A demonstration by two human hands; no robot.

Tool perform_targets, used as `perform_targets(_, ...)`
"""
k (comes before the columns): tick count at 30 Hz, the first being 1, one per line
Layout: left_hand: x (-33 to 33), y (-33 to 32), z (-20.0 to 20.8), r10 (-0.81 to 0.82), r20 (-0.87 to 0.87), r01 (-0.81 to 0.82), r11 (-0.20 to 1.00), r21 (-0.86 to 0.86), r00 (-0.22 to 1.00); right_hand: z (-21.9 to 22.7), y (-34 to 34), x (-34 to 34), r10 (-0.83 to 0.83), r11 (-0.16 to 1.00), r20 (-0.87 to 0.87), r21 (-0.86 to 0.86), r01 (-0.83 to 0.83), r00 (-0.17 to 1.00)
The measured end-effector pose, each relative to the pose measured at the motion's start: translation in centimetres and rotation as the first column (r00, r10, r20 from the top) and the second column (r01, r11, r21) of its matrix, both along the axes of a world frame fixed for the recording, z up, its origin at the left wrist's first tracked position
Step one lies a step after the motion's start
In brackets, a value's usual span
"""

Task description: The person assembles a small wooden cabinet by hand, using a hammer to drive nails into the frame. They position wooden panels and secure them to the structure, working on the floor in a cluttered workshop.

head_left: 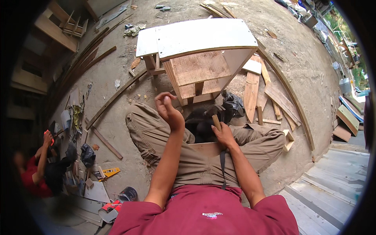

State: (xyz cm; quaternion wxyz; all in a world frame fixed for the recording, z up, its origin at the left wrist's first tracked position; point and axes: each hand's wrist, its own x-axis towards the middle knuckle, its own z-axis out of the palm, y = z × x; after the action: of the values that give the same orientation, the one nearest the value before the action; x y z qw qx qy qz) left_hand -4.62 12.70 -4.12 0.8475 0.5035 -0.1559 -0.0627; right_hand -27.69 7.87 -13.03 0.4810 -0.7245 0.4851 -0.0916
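White covers the top of the wooden box (201, 66), which stands on the floor (313, 78) just past the person's folded legs (258, 143). The box looks stiff and rather heavy, so the strong side boards are likely the best place to hold it. The thin white top (207, 37) might chip at its edge.

The hammer (216, 121) is over the lap, in the right hand (224, 135). Those fingers are wrapped around its wooden handle, with the dark head pointing away. It is probably hard, heaviest at the head, and not slippery. The right arm reaches forward, a little bent.

The left hand (169, 111) is lifted near the box, wrist bent, fingers loosely curled. I cannot tell if they pinch something small.
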Motion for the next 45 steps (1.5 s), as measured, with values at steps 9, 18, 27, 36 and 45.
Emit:
perform_targets(9,-3.7,-7.6,-4.8,-0.320,0.205,0.180,0.844,0.505,0.925,-3.3,-0.9,-1.3,-0.068,0.995,0.031,0.076,0.065,0.997)
perform_targets(18,-0.8,-10.2,-6.0,-0.331,0.087,0.231,0.802,0.551,0.940,-0.6,-1.4,-0.4,-0.121,0.979,0.018,0.168,0.116,0.992)
perform_targets(27,-2.9,-10.1,-5.0,-0.213,0.015,0.199,0.935,0.293,0.977,-2.2,-1.5,-0.6,-0.104,0.977,0.001,0.185,0.102,0.995)
perform_targets(36,-6.2,-6.5,-2.8,-0.322,0.091,0.303,0.935,0.182,0.942,-2.0,-1.9,-0.9,-0.175,0.948,0.062,0.281,0.151,0.983)
perform_targets(45,-11.6,-8.8,-3.1,-0.465,-0.192,0.486,0.870,0.081,0.864,2.8,-3.5,-6.7,-0.484,0.767,0.170,0.554,0.323,0.858)
